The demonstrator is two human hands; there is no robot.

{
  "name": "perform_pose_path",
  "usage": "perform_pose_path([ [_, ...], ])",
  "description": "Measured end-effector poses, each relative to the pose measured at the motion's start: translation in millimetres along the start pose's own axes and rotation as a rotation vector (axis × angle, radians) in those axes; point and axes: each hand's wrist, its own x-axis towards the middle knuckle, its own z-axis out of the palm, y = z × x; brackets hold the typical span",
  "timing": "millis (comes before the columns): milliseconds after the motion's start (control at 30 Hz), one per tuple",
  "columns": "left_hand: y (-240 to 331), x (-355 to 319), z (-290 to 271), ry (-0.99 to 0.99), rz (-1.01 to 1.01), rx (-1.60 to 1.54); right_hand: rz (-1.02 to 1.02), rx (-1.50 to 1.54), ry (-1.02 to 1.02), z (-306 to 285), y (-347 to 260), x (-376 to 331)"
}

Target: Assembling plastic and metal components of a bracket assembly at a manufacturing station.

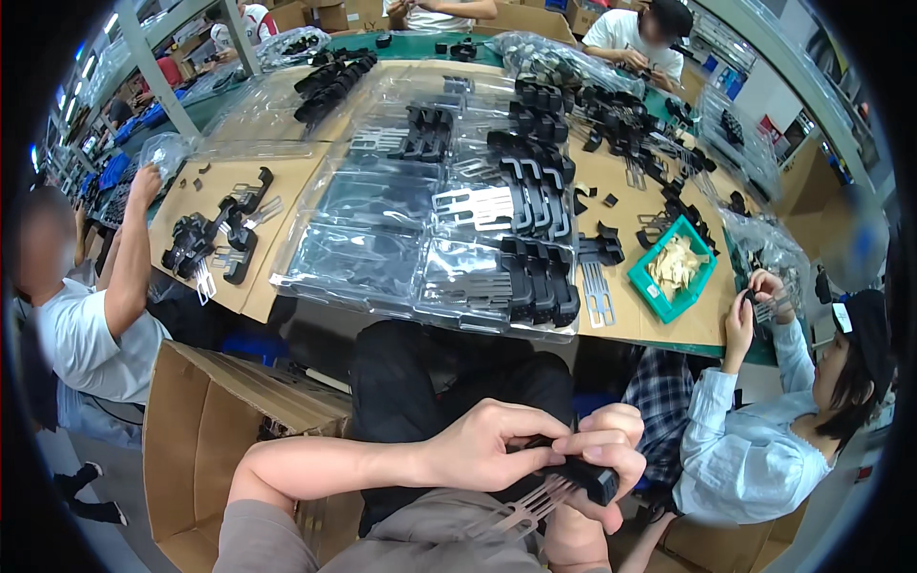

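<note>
Above my lap, my right hand is wrapped round a black plastic part with a slotted metal plate. The metal points down and to the left, toward my belly. My left hand comes in from the left, its thumb and fingers pinched at the top of the same part. What sits between those fingertips is mostly hidden. Beyond my knees, a clear plastic tray holds rows of similar black parts with metal plates, mainly in its right half.
A green bin of small cream-coloured pieces stands right of the tray, beside a loose part. More parts lie on cardboard at left. An open carton stands by my left side. Co-workers sit left, right and across the table.
</note>
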Motion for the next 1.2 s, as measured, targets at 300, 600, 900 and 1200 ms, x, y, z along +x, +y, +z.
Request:
perform_pose_path([
  [300, 7, 2, -7, -0.206, -0.206, 0.119, -0.094, -0.195, -0.149, -23, -16, -24],
  [600, -6, -5, -1, -0.250, -0.075, 0.426, -0.154, -0.193, -0.188, -30, -9, -55],
  [900, -5, 0, -9, 0.141, 0.293, 0.847, 0.105, -0.331, -0.120, -23, -12, -52],
  [1200, 13, 4, -16, 0.247, 0.051, 0.637, 0.961, 0.664, 0.005, -27, -19, -7],
])
